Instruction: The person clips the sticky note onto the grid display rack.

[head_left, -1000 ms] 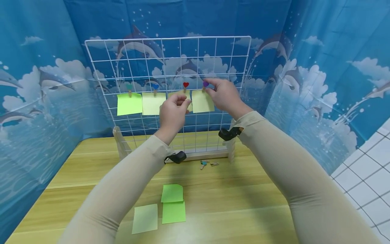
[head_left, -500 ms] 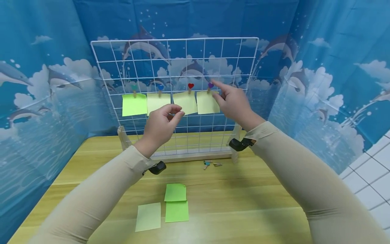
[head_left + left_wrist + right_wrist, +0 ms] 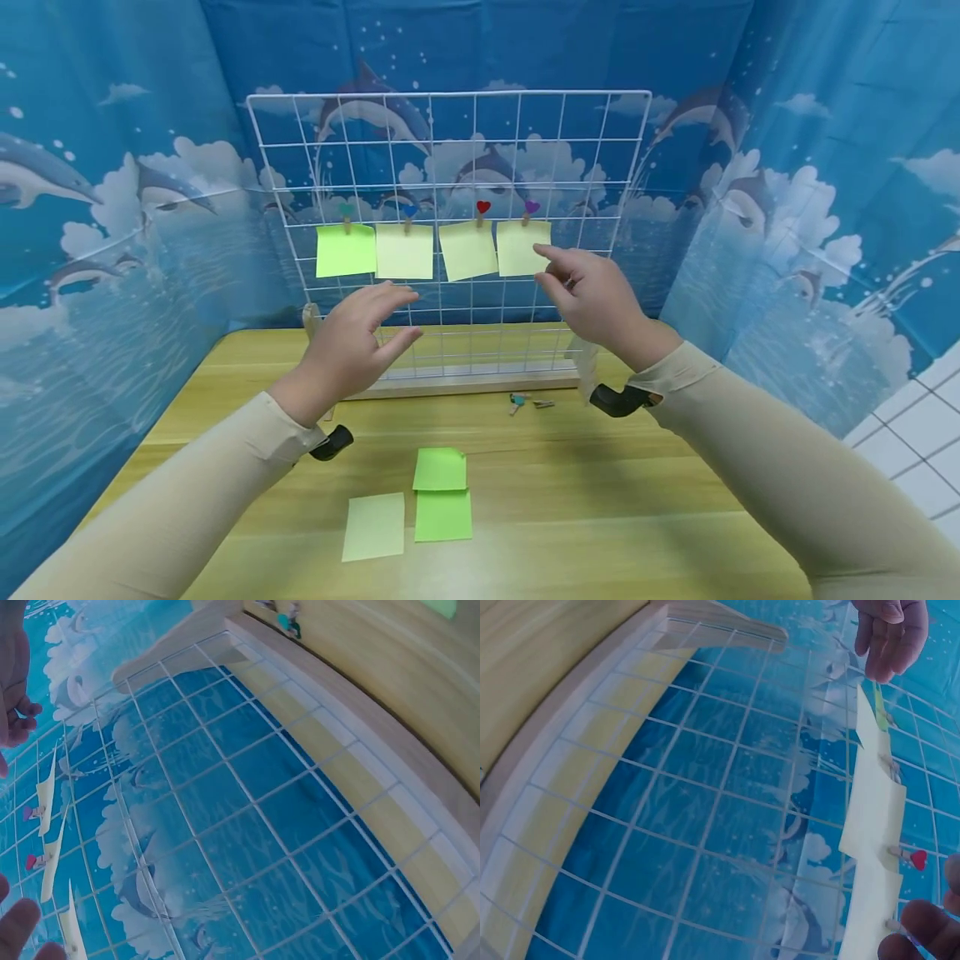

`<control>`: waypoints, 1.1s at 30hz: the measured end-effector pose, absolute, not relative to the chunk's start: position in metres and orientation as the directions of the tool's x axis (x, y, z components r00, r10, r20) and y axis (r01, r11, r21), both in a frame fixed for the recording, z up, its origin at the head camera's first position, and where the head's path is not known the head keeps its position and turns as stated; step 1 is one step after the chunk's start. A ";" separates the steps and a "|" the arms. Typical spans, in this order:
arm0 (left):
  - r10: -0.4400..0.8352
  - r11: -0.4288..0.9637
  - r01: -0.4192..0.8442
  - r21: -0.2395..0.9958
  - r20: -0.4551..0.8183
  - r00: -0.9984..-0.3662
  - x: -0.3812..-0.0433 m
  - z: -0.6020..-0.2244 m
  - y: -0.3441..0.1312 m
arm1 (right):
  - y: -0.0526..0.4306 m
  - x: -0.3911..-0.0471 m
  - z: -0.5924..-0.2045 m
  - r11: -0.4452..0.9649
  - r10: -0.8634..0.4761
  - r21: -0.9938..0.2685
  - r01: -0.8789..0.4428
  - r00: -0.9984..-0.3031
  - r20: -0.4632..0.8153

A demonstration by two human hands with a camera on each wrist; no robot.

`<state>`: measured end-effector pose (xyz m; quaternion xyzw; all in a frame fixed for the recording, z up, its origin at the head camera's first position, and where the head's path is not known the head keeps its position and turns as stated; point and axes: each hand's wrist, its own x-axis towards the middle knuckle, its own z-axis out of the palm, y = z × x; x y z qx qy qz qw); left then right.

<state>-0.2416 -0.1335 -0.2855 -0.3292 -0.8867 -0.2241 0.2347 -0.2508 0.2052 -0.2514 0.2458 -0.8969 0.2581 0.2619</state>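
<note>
Sticky notes hang in a row on a white wire grid: a green note at left, then three pale yellow ones, the rightmost being a pale yellow note. Small heart-topped clothespins hold them, among them a red heart clothespin and a purple heart clothespin. My left hand is held below the left notes, thumb and fingers spread, holding nothing. Beside the rightmost note's lower right corner is my right hand, its fingers loosely bent with nothing between them; whether a fingertip touches the note I cannot tell.
On the wooden table lie two overlapping green notes and a pale yellow note. Several loose clothespins lie by the grid's wooden base. A blue dolphin curtain surrounds the table.
My right hand has left the purple heart clothespin and come down to the right. My left hand has moved left and down from the notes, its fingers spreading. The notes stay hanging.
</note>
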 end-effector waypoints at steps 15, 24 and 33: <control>0.516 0.745 0.626 0.232 0.393 -0.761 -0.228 -0.308 -0.167 | 0.211 -0.243 -0.316 0.808 -0.434 -0.214 -0.549 -0.800 0.414; 0.507 0.773 0.590 0.233 0.331 -0.796 -0.220 -0.330 -0.180 | 0.216 -0.247 -0.357 0.835 -0.442 -0.200 -0.513 -0.841 0.314; 0.463 0.811 0.536 0.236 0.302 -0.833 -0.219 -0.355 -0.189 | 0.219 -0.249 -0.380 0.851 -0.428 -0.212 -0.480 -0.869 0.247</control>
